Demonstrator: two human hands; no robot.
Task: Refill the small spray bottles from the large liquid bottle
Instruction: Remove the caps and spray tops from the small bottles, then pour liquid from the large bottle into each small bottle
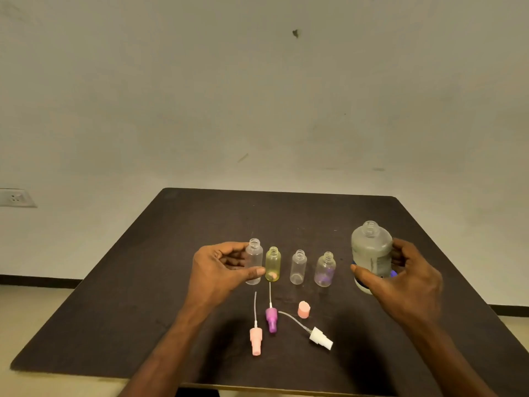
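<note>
Holding two bottles at once, we are set up for a first pour, as far as we can judge. Our left hand (pixel 220 267) has its grip curled round the clear small bottle (pixel 254 260) at the left end of the row, thumb in front and fingers behind it. Our right hand (pixel 400 277) has its grip clamped on the large liquid bottle (pixel 371 253), thumb across the lower front, fingers round the far side. That bottle is upright, its neck uncapped, and it looks nearly full of cloudy liquid.

The preparation seems done. All four small bottles stand open-necked in a row on the dark table (pixel 200 219): the clear one we hold, a yellow bottle (pixel 272 264) just beside it, another clear bottle (pixel 298 267), and a purple-tinted bottle (pixel 325 269). Their spray heads lie in front, nearer to us: a pink spray head (pixel 255 339), a purple spray head (pixel 271 320) and a white spray head (pixel 321 338), each with its dip tube, plus a small pink cap (pixel 304 310) standing apart.

The filling itself looks not yet begun. We see no clear liquid level in any small bottle; the colour low in the yellow and purple ones may only be things seen through the plastic, and we cannot tell. So what is left is nearly everything: pour into each of the four bottles, then refit the spray heads and cap.
</note>
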